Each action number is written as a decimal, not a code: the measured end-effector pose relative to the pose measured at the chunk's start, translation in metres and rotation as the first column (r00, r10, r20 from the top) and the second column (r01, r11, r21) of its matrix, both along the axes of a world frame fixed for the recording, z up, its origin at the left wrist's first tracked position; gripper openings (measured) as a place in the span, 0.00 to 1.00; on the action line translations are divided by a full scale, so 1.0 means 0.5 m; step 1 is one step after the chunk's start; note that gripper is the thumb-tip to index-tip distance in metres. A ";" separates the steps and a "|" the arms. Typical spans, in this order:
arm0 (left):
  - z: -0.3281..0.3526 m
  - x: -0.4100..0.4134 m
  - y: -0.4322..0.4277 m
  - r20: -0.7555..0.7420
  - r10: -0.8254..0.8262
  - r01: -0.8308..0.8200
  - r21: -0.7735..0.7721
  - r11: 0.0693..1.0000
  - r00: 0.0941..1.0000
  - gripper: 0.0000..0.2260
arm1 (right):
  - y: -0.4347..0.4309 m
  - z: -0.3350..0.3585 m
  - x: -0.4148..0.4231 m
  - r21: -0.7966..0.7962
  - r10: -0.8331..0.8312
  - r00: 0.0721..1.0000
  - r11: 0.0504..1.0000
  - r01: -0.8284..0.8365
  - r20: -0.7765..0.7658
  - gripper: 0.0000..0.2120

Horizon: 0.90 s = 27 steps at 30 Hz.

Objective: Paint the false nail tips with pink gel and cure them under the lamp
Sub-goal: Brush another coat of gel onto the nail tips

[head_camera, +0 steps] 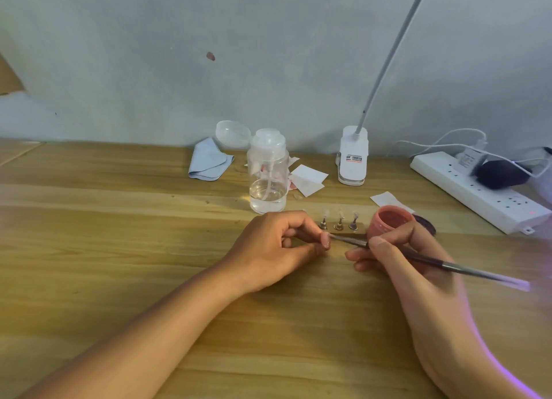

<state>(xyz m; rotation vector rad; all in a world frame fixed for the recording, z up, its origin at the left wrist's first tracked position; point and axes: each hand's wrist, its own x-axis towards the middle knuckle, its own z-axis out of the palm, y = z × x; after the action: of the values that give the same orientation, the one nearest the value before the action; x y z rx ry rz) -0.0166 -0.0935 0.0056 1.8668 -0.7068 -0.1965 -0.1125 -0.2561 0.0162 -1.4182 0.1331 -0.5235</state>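
My left hand (pixel 277 249) is curled on the table and pinches a small pinkish nail tip (pixel 326 242) between thumb and fingers. My right hand (pixel 403 258) grips a thin brush (pixel 448 265) like a pen, and its bristle end touches that nail tip. The same hand's fingers also steady the open pink gel jar (pixel 388 220), which is tilted toward me. Just behind my hands, three clear nail tips (pixel 339 216) stand upright on small metal stands on a dark strip (pixel 349 235).
A clear pump bottle (pixel 268 174) stands behind my left hand, with paper wipes (pixel 307 179), a blue cloth (pixel 209 162) and a clear cap (pixel 233 134) nearby. A white clip lamp (pixel 352 159) and a power strip (pixel 478 195) sit at the back right. Purple light glows along the right edge.
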 end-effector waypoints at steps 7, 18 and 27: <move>0.001 0.000 0.000 -0.025 -0.005 0.004 -0.023 1.000 1.000 0.05 | -0.006 -0.006 0.001 0.008 -0.025 0.998 1.000 0.025 0.058 0.06; 0.006 0.013 0.034 0.141 0.473 -0.443 -0.200 0.874 0.870 0.06 | -0.026 -0.009 0.005 -0.038 -0.091 0.981 0.994 0.098 0.172 0.10; -0.004 0.022 0.030 0.130 0.404 -0.413 0.053 0.909 0.905 0.05 | -0.019 -0.009 0.002 -0.071 -0.110 0.983 0.990 0.121 0.148 0.10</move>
<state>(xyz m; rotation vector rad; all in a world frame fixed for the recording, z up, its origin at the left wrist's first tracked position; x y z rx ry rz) -0.0055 -0.0783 0.0037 2.0700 -0.3722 0.1602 -0.1115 -0.2659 0.0116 -1.4513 0.0800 -0.7319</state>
